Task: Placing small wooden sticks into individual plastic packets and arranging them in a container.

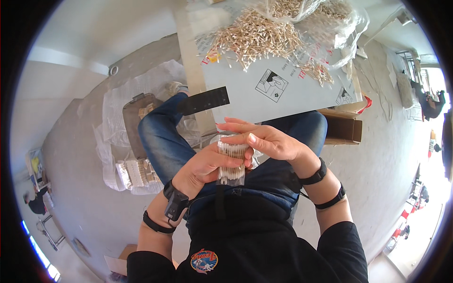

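A small clear bag packed with cotton swabs (232, 175) stands upright in front of my lap. My left hand (200, 165) is wrapped round it, the thumb across the front and fingertips showing at its right side. Over the bag's upper end lies my right hand (273, 141), palm down, its fingers stretched out to the left and touching or nearly touching the top. White swab tips show in rows through the plastic. The right hand covers part of the bag's upper end.
A heap of loose cotton swabs (257, 35) lies on the printed board (236, 99) ahead, beside a clear plastic bag (347, 37). A black strip (203, 101) crosses the board's near left edge. Filled swab packs (134, 173) lie by a grey bin (137, 125); a cardboard box (342, 129) stands right.
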Motion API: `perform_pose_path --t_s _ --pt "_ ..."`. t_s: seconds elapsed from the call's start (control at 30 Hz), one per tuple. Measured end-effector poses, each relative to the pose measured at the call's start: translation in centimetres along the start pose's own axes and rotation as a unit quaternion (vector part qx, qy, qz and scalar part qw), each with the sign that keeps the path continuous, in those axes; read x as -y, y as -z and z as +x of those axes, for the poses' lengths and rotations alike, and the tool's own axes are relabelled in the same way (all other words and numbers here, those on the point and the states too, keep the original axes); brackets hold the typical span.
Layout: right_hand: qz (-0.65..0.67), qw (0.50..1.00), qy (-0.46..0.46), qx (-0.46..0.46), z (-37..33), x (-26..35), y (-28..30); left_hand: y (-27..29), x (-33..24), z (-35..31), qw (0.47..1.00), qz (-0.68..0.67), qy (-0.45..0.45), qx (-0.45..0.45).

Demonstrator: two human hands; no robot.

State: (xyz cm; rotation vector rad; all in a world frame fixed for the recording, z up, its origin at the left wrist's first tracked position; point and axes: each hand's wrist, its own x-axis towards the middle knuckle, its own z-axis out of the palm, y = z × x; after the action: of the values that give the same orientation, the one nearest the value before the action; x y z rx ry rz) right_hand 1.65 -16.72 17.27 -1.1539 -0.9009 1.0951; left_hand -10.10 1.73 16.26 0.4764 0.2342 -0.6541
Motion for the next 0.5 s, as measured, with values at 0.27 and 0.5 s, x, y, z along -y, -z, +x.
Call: perform_pose_path --t_s 0.27,0.5 --pt "-0.099 0.995 0.024 0.021 0.21 -0.46 -0.18 0.19 0.25 -0.45 1.0 0.022 -0.004 0.0" --pt "0.015 1.0 -0.007 0.005 0.18 0.16 -0.51 0.04 -0.12 -0.3 0.999 0.039 0.015 0.001"
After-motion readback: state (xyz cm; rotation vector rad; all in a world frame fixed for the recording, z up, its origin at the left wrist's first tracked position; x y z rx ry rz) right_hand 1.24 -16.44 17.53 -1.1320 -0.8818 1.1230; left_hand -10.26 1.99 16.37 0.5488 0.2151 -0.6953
